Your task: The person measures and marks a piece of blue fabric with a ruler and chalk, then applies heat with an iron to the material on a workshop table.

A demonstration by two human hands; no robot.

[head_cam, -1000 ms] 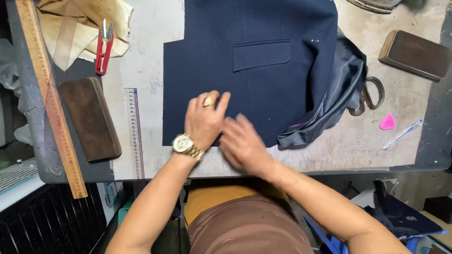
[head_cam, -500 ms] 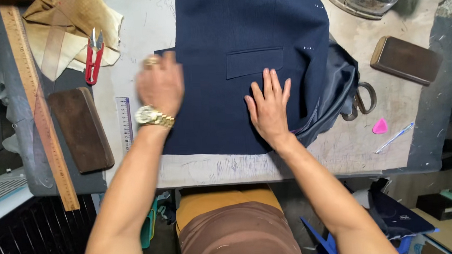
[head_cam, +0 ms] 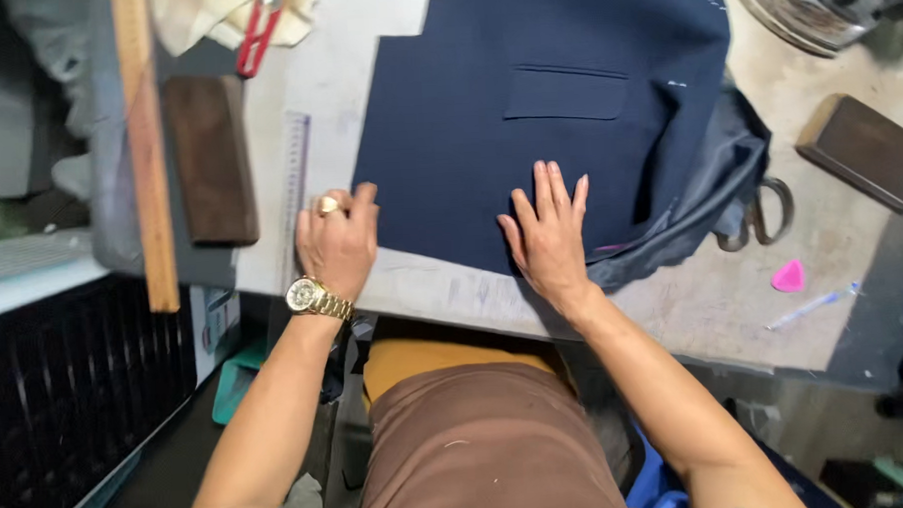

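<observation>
Left of the navy fabric panel point(head_cam: 527, 131), the left hand point(head_cam: 338, 243) has slid off to its lower-left corner, fingers curled at the edge. The right hand point(head_cam: 549, 231) lies spread flat on it. The panel now lies smoothed on the table point(head_cam: 693, 306).

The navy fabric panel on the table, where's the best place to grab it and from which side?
Probably the near left corner of the navy panel, coming from the table's front edge. That corner lies flat and free beside the left hand, so fingers could slide under it. The right hand presses flat on the lower middle, and the right edge is bunched with grey lining, which would drag.
</observation>
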